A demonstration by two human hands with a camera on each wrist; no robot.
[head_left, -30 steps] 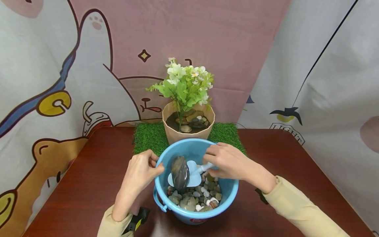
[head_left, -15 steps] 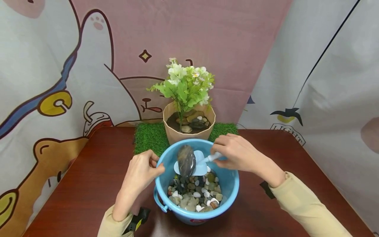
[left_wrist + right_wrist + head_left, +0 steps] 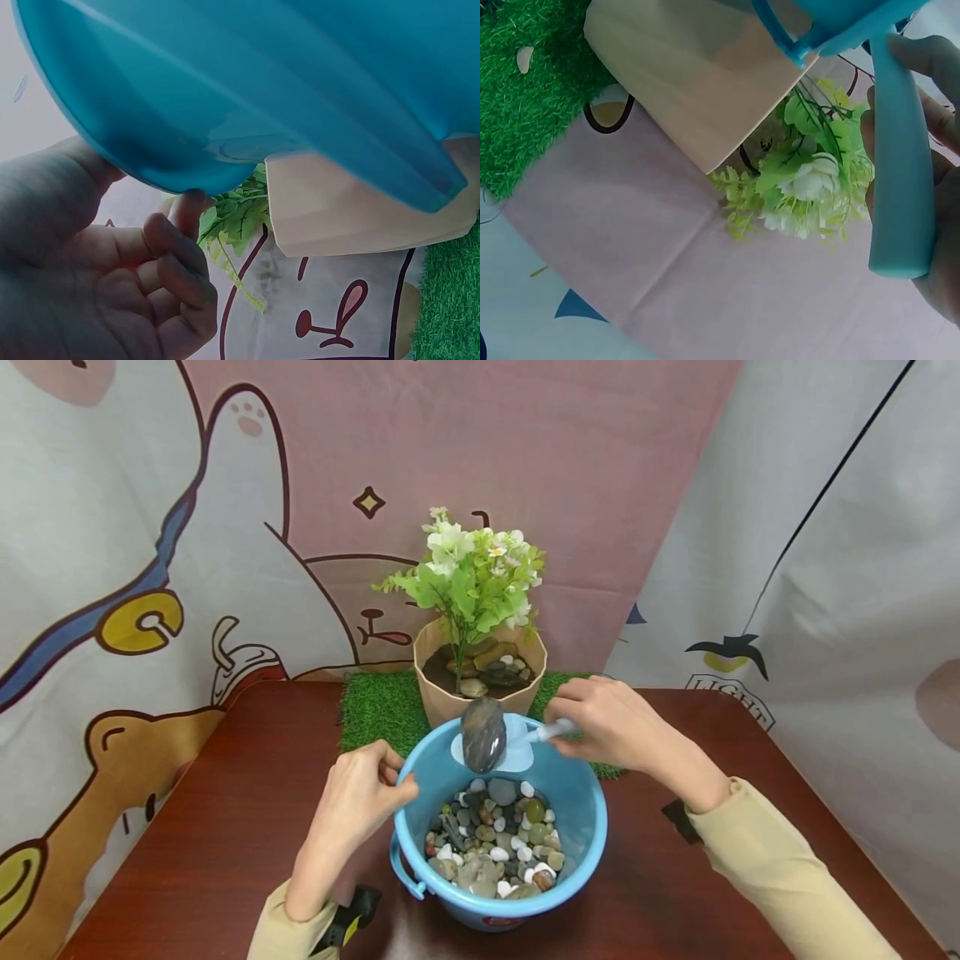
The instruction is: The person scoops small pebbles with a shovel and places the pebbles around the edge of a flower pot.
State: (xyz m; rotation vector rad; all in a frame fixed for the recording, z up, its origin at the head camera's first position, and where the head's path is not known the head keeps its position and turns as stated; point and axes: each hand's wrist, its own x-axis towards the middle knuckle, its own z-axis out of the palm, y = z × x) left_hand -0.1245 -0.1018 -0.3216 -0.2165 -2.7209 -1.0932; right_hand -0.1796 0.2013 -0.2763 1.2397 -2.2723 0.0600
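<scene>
My right hand point(image 3: 611, 727) grips the handle of a light blue toy shovel point(image 3: 519, 758); its handle point(image 3: 902, 165) stands upright along the fingers in the right wrist view. A large, dark, glossy stone point(image 3: 482, 737) lies on the blade, which is raised over the far rim of a blue bucket point(image 3: 592, 827). Pebbles point(image 3: 498, 853) in white, grey and brown cover the bucket's bottom. On the near side my left hand point(image 3: 358, 789) pinches the bucket's left rim, thumb over the edge. Curled fingers point(image 3: 180, 277) show below the rim in the left wrist view.
Right behind the bucket stands a beige planter point(image 3: 433, 693) with soil, stones and a white-flowered plant point(image 3: 468, 577). It rests on a green grass mat point(image 3: 378, 714). The bucket's carrying handle point(image 3: 401, 872) hangs at its left side. A printed cloth point(image 3: 600, 460) hangs behind the brown table point(image 3: 262, 777).
My right hand has lifted the shovel and the dark stone up and away from me, from inside the bucket to its far rim. The left hand has stayed on the rim.
</scene>
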